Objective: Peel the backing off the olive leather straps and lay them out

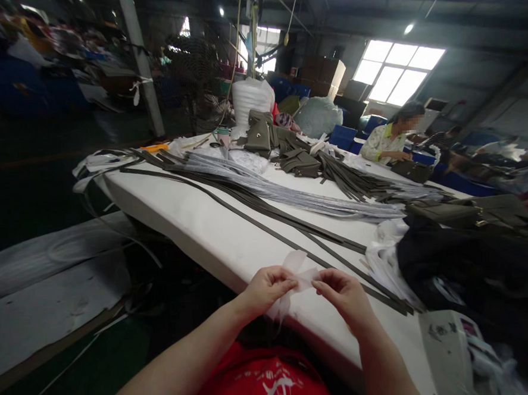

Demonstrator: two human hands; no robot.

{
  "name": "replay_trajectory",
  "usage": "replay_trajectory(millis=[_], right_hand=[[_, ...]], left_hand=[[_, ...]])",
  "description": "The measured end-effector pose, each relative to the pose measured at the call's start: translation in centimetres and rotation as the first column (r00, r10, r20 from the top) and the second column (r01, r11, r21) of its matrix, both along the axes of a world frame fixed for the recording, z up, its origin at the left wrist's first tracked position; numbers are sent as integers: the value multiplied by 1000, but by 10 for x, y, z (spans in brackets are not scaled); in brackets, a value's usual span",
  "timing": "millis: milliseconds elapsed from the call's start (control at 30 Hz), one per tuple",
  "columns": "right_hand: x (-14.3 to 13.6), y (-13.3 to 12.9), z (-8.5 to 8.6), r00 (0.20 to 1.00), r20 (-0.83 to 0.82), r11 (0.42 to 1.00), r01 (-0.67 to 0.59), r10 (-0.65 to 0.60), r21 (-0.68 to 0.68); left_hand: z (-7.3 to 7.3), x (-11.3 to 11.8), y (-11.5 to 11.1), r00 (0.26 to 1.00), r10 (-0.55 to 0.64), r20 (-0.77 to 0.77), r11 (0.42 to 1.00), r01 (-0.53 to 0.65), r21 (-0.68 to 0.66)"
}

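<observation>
Between my two hands, over the near edge of the white table [230,235], is a thin, translucent whitish strip [305,277]. My left hand [272,287] pinches it between thumb and fingers, with one end standing up and another hanging below. On the other side my right hand [339,289] is closed on the strip's right end. Just beyond the hands, long dark olive straps [266,240] lie along the table. Behind them runs a bundle of straps in clear plastic wrap [286,195]. Whether the strip is plastic or paper I cannot tell.
Olive bags [300,162] and more loose straps [343,178] lie farther back. White foam sheeting [386,249] and a dark cloth heap [465,262] are at the right. A co-worker [392,139] sits across the table. A metal pole [142,68] stands at the left.
</observation>
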State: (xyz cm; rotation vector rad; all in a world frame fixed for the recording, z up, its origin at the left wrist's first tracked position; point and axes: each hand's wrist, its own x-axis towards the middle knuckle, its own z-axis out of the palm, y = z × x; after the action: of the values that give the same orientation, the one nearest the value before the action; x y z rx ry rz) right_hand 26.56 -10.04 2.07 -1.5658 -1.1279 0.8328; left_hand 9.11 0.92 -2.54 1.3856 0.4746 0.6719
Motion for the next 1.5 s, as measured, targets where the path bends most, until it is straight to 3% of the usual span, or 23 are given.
replay_trajectory(millis=[100,200,300,433,600,767,967,1133,1200,1333,1500], right_hand=[[-2,-1,2,994,103,999,22,-26,38],[-6,-2,14,962,274,995,-7,-21,102],[-9,-1,30,870,481,987,-153,107,56],[-10,1,43,766,625,978,-207,147,24],[-12,2,45,800,597,968,-197,67,155],[-18,2,36,844,529,959,-217,90,185],[-21,3,28,826,563,967,-149,7,206],[-9,1,26,911,398,944,-33,-106,328],[-6,3,24,938,341,956,-37,-67,291],[-11,8,17,931,338,973,-194,142,128],[-16,8,12,941,302,973,-199,155,119]], left_hand=[[3,0,-1,1000,-12,11,999,12,-31],[16,-3,1,997,-59,-55,977,69,200],[28,-4,6,985,-137,-106,897,169,408],[35,-1,11,976,-194,-96,868,217,446],[37,2,7,969,-219,-111,873,246,420],[38,3,3,972,-213,-103,879,237,413],[35,3,3,966,-241,-95,883,259,391],[38,1,2,981,-158,-113,924,188,334],[38,0,1,975,-181,-127,919,214,332],[29,-2,-3,949,-266,-166,893,308,327],[11,-5,-6,940,-151,-307,920,247,304]])
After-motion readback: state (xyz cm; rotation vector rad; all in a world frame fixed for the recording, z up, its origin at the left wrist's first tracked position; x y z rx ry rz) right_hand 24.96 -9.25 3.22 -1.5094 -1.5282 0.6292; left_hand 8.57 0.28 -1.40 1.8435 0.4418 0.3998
